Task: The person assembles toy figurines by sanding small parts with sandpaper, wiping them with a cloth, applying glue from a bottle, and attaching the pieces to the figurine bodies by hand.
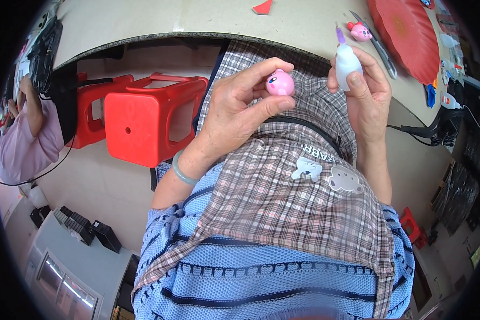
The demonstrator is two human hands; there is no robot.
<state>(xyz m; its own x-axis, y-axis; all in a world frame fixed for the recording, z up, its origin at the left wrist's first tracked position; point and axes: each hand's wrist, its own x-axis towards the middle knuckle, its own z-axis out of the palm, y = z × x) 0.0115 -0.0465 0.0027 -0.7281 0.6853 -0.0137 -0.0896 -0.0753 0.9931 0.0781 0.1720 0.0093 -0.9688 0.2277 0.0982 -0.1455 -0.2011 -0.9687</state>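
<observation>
My left hand (240, 109) pinches a small round pink figure (280, 82) between thumb and fingertips, held over my checked apron (282, 192). My right hand (365, 90) grips a small white squeeze bottle (346, 63) with a purple nozzle pointing up, just right of the pink figure. A second pink figure (360, 32) lies on the beige table (197, 21) above the bottle. A pale green bangle sits on my left wrist.
Two red plastic stools (138, 120) stand under the table at left. A large red leaf-shaped piece (405, 37), a grey blade tool (378, 45) and a red scrap (263, 7) lie on the table. Another person (26, 133) sits far left. Cables hang at right.
</observation>
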